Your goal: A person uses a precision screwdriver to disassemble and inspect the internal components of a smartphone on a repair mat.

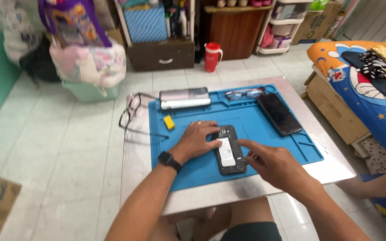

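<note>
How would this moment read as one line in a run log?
left hand: steadies opened phone | right hand: fingertips at its edge | surface: blue mat | nearby: second phone, glasses

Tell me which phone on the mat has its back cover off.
The opened phone under both hands, its white battery exposed. The other phone lies intact, dark screen up, at the mat's right.

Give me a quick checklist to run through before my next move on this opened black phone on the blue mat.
1. Opened black phone with white battery lies flat on the blue silicone work mat: ok.
2. Left hand steadies the phone's top end: ok.
3. Right hand has fingertips at the phone's right edge: ok.
4. Second black phone lies apart from the work: ok.
5. Small yellow block is within reach: ok.
6. Loose screws or parts on the mat: cannot tell.
</note>
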